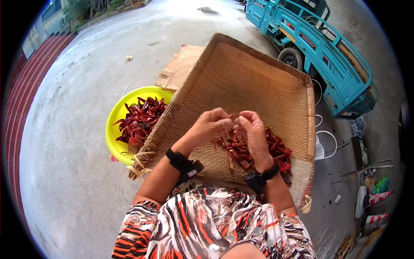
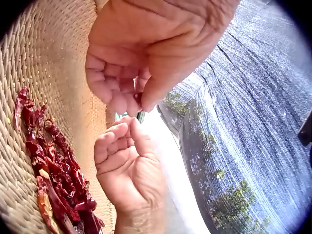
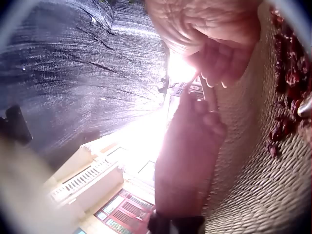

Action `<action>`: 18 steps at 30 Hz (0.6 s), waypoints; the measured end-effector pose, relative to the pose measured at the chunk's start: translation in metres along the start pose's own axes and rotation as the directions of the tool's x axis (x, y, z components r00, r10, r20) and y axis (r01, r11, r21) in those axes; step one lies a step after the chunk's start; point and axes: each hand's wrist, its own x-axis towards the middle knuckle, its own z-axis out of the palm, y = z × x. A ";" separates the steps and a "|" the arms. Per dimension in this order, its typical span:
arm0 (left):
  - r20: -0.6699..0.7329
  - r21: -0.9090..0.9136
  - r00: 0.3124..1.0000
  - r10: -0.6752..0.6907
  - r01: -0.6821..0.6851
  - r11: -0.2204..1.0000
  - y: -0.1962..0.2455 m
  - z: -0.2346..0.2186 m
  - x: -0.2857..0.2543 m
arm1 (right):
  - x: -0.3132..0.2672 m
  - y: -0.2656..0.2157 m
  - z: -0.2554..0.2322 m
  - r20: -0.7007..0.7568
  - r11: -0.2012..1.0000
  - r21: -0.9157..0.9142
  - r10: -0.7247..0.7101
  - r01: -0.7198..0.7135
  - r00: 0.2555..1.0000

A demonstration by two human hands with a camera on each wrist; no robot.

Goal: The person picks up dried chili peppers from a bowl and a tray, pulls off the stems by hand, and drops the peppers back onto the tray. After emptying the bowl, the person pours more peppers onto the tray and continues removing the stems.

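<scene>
Left hand (image 1: 211,126) and right hand (image 1: 256,140) fingers curled, small dark piece (image 2: 138,97) pinched between fingertips — red chillies (image 1: 241,151) below, woven basket (image 1: 254,73)

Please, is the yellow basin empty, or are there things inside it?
Not empty: the yellow basin holds a heap of dark red dried peppers, though some bare yellow shows along its left side.

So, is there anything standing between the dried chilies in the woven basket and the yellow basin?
Yes, the basket's raised left rim stands between them. Seen from the head view, the left hand also crosses the straight line from the dried chilies to the yellow basin.
</scene>
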 end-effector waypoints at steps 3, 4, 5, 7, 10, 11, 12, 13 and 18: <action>-0.272 -0.238 0.957 0.098 -0.166 0.957 0.002 0.008 0.005 | 0.004 -0.002 -0.014 -0.028 0.936 -0.343 -0.099 0.084 0.995; -0.391 -0.276 0.912 0.129 -0.249 0.928 0.007 0.008 0.005 | 0.009 0.005 -0.020 0.023 0.847 -0.513 -0.152 0.142 0.988; -0.503 -0.296 0.851 0.147 -0.330 0.896 0.011 0.006 0.006 | 0.013 0.012 -0.023 0.080 0.729 -0.655 -0.194 0.199 0.978; -0.718 -0.253 0.681 0.144 -0.449 0.857 0.012 -0.010 0.005 | 0.013 0.015 -0.020 0.168 0.479 -0.832 -0.265 0.280 0.950; -0.829 -0.327 0.557 0.058 -0.566 0.757 0.012 -0.032 0.003 | 0.012 0.023 -0.019 0.309 0.166 -0.914 -0.301 0.369 0.902; -0.856 -0.332 0.516 0.030 -0.593 0.734 0.014 -0.039 0.001 | 0.012 0.025 -0.019 0.331 0.135 -0.916 -0.278 0.378 0.902; -0.874 -0.298 0.485 0.038 -0.594 0.747 0.017 -0.046 -0.002 | 0.012 0.026 -0.018 0.351 0.105 -0.916 -0.255 0.387 0.901; -0.900 -0.282 0.436 0.011 -0.600 0.749 0.020 -0.050 -0.002 | 0.013 0.027 -0.018 0.370 0.074 -0.916 -0.233 0.395 0.899; -0.915 -0.344 0.390 -0.099 -0.631 0.695 0.021 -0.067 -0.004 | 0.012 0.019 -0.016 0.379 0.086 -0.911 -0.213 0.404 0.900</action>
